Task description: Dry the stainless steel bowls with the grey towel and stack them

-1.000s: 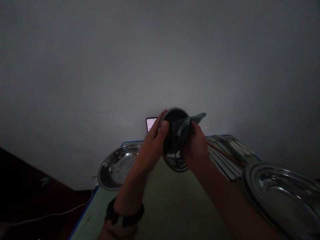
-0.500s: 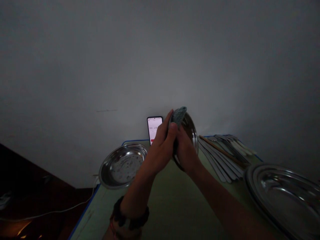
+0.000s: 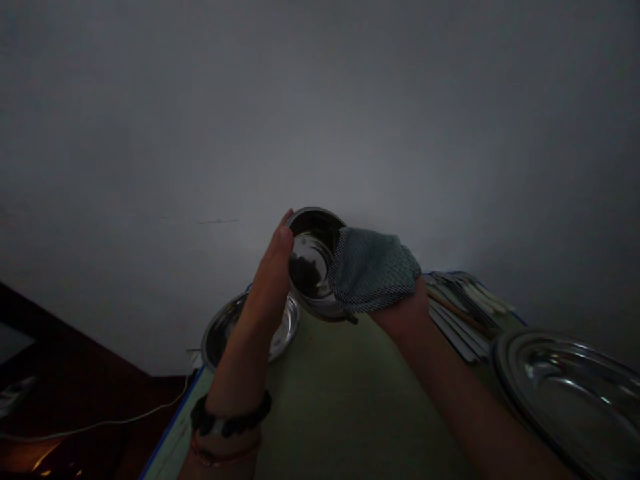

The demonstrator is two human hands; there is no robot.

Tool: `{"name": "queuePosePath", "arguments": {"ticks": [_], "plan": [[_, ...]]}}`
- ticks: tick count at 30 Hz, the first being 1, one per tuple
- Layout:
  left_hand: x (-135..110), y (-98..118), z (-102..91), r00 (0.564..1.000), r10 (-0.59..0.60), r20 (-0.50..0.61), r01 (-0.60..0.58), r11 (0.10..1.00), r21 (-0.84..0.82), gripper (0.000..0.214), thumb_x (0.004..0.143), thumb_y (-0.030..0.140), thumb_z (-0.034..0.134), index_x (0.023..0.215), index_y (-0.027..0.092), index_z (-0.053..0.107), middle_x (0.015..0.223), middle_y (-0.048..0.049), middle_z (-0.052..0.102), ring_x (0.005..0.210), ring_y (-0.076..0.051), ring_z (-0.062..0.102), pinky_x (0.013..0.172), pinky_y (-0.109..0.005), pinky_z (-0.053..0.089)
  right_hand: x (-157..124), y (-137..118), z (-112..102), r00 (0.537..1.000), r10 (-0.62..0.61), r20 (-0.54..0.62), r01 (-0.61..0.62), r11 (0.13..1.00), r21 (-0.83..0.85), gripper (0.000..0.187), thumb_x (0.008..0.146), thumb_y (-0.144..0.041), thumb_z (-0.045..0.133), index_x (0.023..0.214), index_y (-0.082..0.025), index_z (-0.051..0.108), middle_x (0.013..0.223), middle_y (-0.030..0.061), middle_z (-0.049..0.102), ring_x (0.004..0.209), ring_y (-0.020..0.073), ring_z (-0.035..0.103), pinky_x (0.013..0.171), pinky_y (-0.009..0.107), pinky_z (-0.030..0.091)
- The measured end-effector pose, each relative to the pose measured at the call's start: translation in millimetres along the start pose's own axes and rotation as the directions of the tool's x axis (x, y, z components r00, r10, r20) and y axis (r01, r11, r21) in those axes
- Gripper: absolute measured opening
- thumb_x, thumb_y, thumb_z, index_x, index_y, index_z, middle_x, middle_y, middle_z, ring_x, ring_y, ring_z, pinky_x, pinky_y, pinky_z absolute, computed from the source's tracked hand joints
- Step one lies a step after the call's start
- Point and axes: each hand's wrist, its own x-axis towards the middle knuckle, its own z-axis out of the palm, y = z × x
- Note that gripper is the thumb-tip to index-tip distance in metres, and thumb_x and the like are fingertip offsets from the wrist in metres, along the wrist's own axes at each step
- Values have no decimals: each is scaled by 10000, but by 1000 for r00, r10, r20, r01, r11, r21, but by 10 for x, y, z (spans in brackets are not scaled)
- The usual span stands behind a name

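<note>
A shiny metal bowl (image 3: pixel 311 263) is held up off the table, tilted so that its inside faces me. My left hand (image 3: pixel 271 280) grips its left side, thumb at the rim. A green-grey cloth (image 3: pixel 375 270) with a black-and-white stitched edge covers most of my right hand (image 3: pixel 404 313) and lies against the bowl's right side. The fingers of that hand are hidden under the cloth. Below the bowl's lower right edge a small dark tab sticks out. Behind my left forearm stands a wider metal basin (image 3: pixel 287 327), partly covered by the arm.
Knives and other long utensils (image 3: pixel 460 320) lie fanned out at the table's right back. Stacked large metal trays (image 3: pixel 510 367) sit at the front right. A grey wall (image 3: pixel 320 120) rises behind the green table (image 3: pixel 345 400). A white cable (image 3: pixel 125 421) hangs at the left.
The bowl has moved left and turned its inside toward me. My hands have parted to its two sides, and the cloth now spreads over my right hand. The phone is hidden from view.
</note>
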Motion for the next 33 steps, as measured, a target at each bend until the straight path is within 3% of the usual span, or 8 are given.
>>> {"name": "queuePosePath", "arguments": {"ticks": [6, 11, 16, 19, 23, 25, 29, 33], "plan": [[9, -8, -23, 1000, -18, 19, 18, 1000, -2, 545, 917, 549, 396, 1404, 306, 410, 1465, 6, 455, 1392, -236, 326, 1167, -411, 213, -38, -105, 158, 993, -21, -116, 27, 998, 53, 386, 881, -471, 347, 876, -234, 651, 924, 43, 715, 1109, 235, 604, 1020, 486, 418], [-80, -39, 148, 979, -11, 203, 15, 1000, -16, 539, 917, 572, 370, 1405, 344, 401, 1430, 30, 497, 1360, -228, 385, 1152, -410, 259, -88, 31, 261, 992, -117, 56, 128, 953, -274, 503, 917, -547, 251, 1146, -262, 596, 1137, 27, 675, 1245, 202, 515, 1068, 479, 376], [-207, -62, 351, 969, 53, 240, -81, 991, 110, 520, 908, 570, 394, 1384, 367, 431, 1494, 58, 405, 1413, -201, 281, 1184, -365, 163, -190, 190, 256, 957, -190, 219, 289, 563, -775, 521, 940, -520, 278, 1374, -283, 440, 1405, 22, 496, 1385, 193, 337, 1150, 475, 261], [-200, -102, 371, 969, 70, 238, -86, 994, 59, 508, 915, 564, 382, 1377, 361, 439, 1482, 41, 425, 1408, -213, 295, 1183, -393, 168, -211, 155, 215, 936, -154, 315, 350, 339, -873, 512, 964, -479, 223, 1417, -303, 384, 1438, 20, 449, 1416, 196, 269, 1167, 496, 213], [-162, -138, 349, 976, 63, 209, -65, 998, 1, 486, 916, 552, 392, 1355, 356, 464, 1450, 33, 468, 1409, -236, 291, 1177, -442, 185, -202, 128, 185, 887, -111, 448, 458, 92, -884, 449, 966, -404, 270, 1333, -295, 504, 1437, 35, 423, 1442, 217, 157, 1187, 500, 129], [-160, -133, 347, 979, 65, 193, -65, 998, -7, 477, 915, 546, 402, 1345, 355, 476, 1442, 32, 479, 1416, -249, 274, 1173, -459, 196, -201, 150, 187, 907, -156, 391, 406, 73, -911, 422, 956, -388, 317, 1292, -272, 545, 1407, 72, 427, 1410, 237, 227, 1179, 499, 167], [-156, -116, 343, 980, 109, 165, -112, 994, 13, 472, 917, 517, 427, 1345, 328, 482, 1446, 16, 476, 1393, -246, 323, 1168, -439, 216, -222, 196, 221, 929, -210, 305, 346, 193, -918, 464, 959, -410, 333, 1372, -236, 451, 1399, 102, 419, 1362, 212, 332, 1172, 463, 217], [-107, -101, 253, 984, 171, 46, -172, 985, 18, 446, 924, 491, 427, 1316, 301, 522, 1418, 20, 508, 1372, -236, 364, 1155, -410, 258, -295, 165, 305, 880, 34, 473, 444, 289, -848, 499, 992, -401, 206, 1439, -230, 348, 1483, 57, 392, 1418, 149, 258, 1191, 428, 164]]}}
